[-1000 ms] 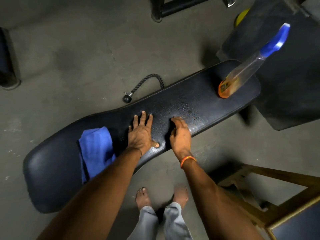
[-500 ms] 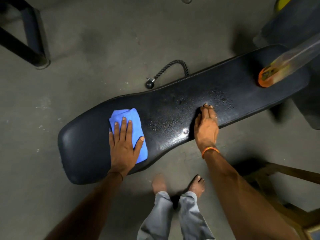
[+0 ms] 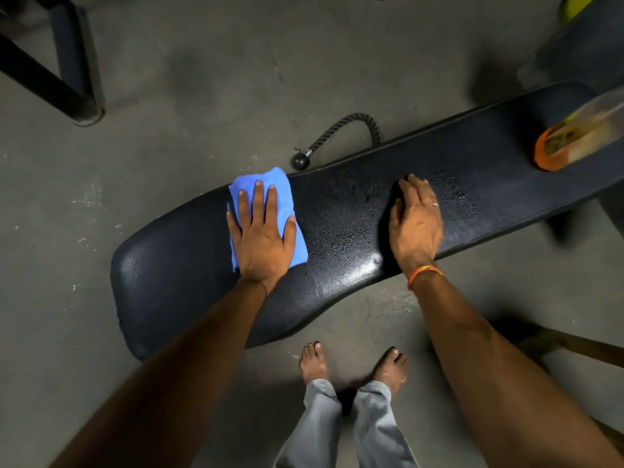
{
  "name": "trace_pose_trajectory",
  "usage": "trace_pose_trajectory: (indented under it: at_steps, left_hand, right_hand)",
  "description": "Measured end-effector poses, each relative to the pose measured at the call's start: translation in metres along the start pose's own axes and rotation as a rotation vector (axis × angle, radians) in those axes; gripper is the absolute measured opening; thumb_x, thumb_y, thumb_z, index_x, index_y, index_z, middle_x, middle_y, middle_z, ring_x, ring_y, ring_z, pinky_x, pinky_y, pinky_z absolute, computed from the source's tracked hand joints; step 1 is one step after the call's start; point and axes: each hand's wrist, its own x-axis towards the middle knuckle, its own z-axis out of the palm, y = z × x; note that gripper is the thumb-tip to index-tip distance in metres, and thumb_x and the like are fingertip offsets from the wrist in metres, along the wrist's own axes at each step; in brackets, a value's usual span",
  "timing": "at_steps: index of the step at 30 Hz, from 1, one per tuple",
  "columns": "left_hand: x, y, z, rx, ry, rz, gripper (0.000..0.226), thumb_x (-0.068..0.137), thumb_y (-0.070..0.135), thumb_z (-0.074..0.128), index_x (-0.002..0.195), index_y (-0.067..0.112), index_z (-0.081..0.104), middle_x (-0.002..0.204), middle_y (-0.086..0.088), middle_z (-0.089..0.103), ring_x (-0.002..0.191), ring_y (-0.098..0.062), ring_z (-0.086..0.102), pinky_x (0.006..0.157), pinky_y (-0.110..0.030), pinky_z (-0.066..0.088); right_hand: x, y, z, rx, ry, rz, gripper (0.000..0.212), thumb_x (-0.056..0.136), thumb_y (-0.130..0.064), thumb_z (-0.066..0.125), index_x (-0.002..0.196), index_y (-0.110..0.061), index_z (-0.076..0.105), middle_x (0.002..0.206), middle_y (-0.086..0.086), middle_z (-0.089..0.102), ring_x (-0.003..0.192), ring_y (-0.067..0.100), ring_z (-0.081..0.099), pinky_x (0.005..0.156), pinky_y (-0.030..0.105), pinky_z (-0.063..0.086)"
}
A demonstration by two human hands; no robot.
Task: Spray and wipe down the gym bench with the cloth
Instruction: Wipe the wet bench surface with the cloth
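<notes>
A long black padded gym bench runs from lower left to upper right, with spray droplets beaded on its middle. My left hand presses flat, fingers straight, on a folded blue cloth lying on the bench left of centre. My right hand rests flat on the wet pad to the right, fingers straight, holding nothing. A clear spray bottle with an orange base stands on the bench's far right end; its top is cut off by the frame edge.
A black rope handle with a ball end lies on the concrete floor behind the bench. A black metal frame leg stands at upper left. A dark mat lies at upper right, a wooden frame at lower right. My bare feet stand by the bench.
My left hand went from the bare pad onto the blue cloth and has pushed it toward the bench's far edge. My right hand stayed flat on the wet middle.
</notes>
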Motion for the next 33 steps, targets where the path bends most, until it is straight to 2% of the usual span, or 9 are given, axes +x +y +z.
trace_pose_trajectory:
  at_steps: [3,8,13,16,19,24,28,30,33]
  left_hand:
    - [-0.012,0.003,0.004,-0.033,0.006,-0.001,0.064,0.104,0.046,0.025,0.16,0.017,0.022,0.169,-0.006,0.016,0.156,-0.033,0.013,0.123,-0.056,0.019]
    - [-0.101,0.009,-0.003,0.017,-0.082,0.115,0.066,0.101,0.044,0.03,0.161,0.019,0.019,0.17,-0.004,0.012,0.157,-0.029,0.007,0.123,-0.055,0.021]
    - [-0.011,0.026,0.0,0.008,-0.043,0.125,0.063,0.103,0.046,0.028,0.16,0.022,0.021,0.17,-0.003,0.014,0.157,-0.032,0.01,0.124,-0.056,0.017]
    - [0.035,0.041,0.007,-0.029,-0.019,0.005,0.061,0.103,0.046,0.027,0.159,0.021,0.028,0.168,-0.003,0.021,0.156,-0.032,0.016,0.124,-0.056,0.016]
    - [0.005,0.046,0.007,-0.013,-0.016,0.03,0.062,0.103,0.043,0.025,0.16,0.019,0.022,0.169,-0.004,0.016,0.157,-0.03,0.011,0.126,-0.053,0.013]
    - [-0.086,0.045,-0.002,-0.014,-0.083,0.107,0.064,0.102,0.04,0.033,0.161,0.019,0.02,0.17,-0.003,0.013,0.158,-0.028,0.005,0.124,-0.054,0.02]
    - [-0.012,0.06,0.001,0.017,-0.06,0.105,0.063,0.103,0.043,0.026,0.161,0.02,0.018,0.17,-0.003,0.009,0.157,-0.03,0.005,0.125,-0.055,0.015]
    - [0.024,0.074,0.004,-0.031,-0.043,0.021,0.062,0.103,0.044,0.026,0.16,0.02,0.023,0.17,-0.003,0.015,0.157,-0.031,0.01,0.125,-0.055,0.014]
    - [0.028,0.083,0.009,-0.061,-0.021,-0.041,0.063,0.103,0.045,0.026,0.16,0.017,0.025,0.169,-0.005,0.018,0.157,-0.031,0.012,0.126,-0.054,0.014]
  right_hand:
    - [0.007,0.002,0.008,0.02,0.002,0.017,0.043,0.103,-0.015,0.045,0.143,-0.008,0.057,0.155,0.01,0.05,0.148,0.031,0.04,0.125,0.04,0.029]
    - [-0.011,0.001,0.005,0.017,-0.019,-0.009,0.044,0.106,-0.017,0.042,0.148,-0.008,0.052,0.159,0.01,0.045,0.151,0.031,0.035,0.126,0.043,0.028]
    - [-0.01,0.006,0.005,-0.026,0.005,-0.041,0.043,0.107,-0.019,0.042,0.147,-0.01,0.055,0.156,0.007,0.05,0.148,0.028,0.041,0.123,0.041,0.034]
    - [-0.008,0.01,0.007,-0.02,0.034,-0.058,0.041,0.106,-0.02,0.043,0.144,-0.012,0.059,0.153,0.005,0.054,0.145,0.026,0.045,0.121,0.038,0.036]
    - [-0.008,0.013,0.005,-0.001,0.038,-0.066,0.041,0.105,-0.02,0.044,0.142,-0.013,0.061,0.152,0.003,0.056,0.144,0.025,0.047,0.12,0.038,0.038]
    - [-0.007,0.01,-0.004,-0.016,-0.002,-0.058,0.041,0.105,-0.02,0.046,0.143,-0.016,0.06,0.153,0.001,0.054,0.145,0.023,0.046,0.119,0.036,0.038]
    - [-0.005,0.011,-0.003,-0.029,0.0,-0.058,0.041,0.105,-0.02,0.047,0.144,-0.017,0.059,0.153,-0.001,0.054,0.145,0.021,0.046,0.118,0.035,0.039]
    - [-0.006,0.013,-0.001,-0.026,0.013,-0.067,0.041,0.105,-0.02,0.046,0.143,-0.017,0.06,0.153,-0.001,0.054,0.145,0.021,0.046,0.118,0.034,0.039]
    - [-0.006,0.014,0.0,-0.031,0.017,-0.076,0.041,0.105,-0.019,0.046,0.142,-0.016,0.061,0.152,0.0,0.055,0.145,0.022,0.046,0.118,0.033,0.038]
